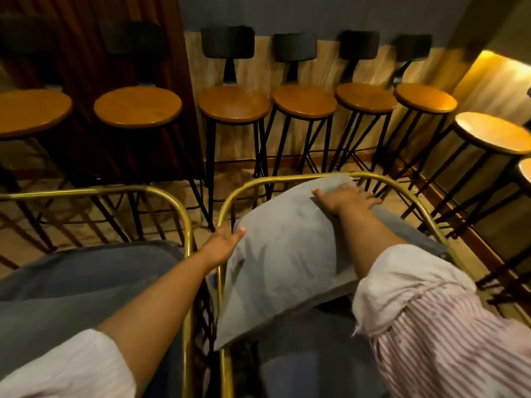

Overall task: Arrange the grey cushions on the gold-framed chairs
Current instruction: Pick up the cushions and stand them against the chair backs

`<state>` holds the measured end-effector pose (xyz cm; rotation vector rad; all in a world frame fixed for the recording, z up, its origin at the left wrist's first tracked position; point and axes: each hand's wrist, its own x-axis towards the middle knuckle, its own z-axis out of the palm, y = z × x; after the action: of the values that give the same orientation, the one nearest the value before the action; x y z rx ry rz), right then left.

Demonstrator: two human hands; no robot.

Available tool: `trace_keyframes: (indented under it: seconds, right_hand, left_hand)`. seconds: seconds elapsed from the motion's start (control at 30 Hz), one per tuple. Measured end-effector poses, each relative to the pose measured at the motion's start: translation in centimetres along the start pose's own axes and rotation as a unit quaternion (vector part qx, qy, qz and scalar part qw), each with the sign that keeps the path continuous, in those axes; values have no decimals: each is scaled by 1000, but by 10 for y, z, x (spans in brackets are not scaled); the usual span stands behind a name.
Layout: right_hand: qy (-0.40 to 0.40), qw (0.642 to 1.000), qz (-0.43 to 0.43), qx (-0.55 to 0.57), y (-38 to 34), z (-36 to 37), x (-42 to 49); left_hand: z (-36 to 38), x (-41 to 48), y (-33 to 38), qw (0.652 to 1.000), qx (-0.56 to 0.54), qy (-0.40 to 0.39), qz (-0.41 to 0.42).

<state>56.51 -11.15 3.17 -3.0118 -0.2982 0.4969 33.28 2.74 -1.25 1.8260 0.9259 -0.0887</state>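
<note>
A light grey cushion point(283, 254) leans tilted against the back of the right gold-framed chair point(290, 179). My right hand point(344, 198) lies flat on the cushion's upper right corner, fingers spread. My left hand point(225, 244) touches the cushion's left edge, thumb on the fabric, just over the chair's gold side rail. A second gold-framed chair point(169, 193) stands to the left with a darker grey seat cushion point(77, 285) lying flat in it. A dark grey seat pad point(310, 363) shows below the leaning cushion.
A row of several bar stools with round wooden seats point(234, 106) and black legs lines the far wall, curving round on the right point(492, 132). The two chairs stand side by side with a narrow gap point(205, 297) between their frames.
</note>
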Motion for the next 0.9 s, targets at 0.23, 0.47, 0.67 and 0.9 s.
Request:
trace_keyframes:
  seconds: [0.23,0.47,0.67,0.9]
  right_hand:
    - [12,988,43,147,78,35,-7]
    - [7,942,126,310,123,59,-13]
    - [5,907,135,399,136,70,-19]
    - [-28,828,164,535,154,56,-3]
  left_hand:
    - [26,26,-9,986,-111,54,-110]
    - [53,34,-18,942,-274,39,-190]
    - [59,38,-13,948,-254,96,-169]
    - [54,23,2,958,-247,62,-130]
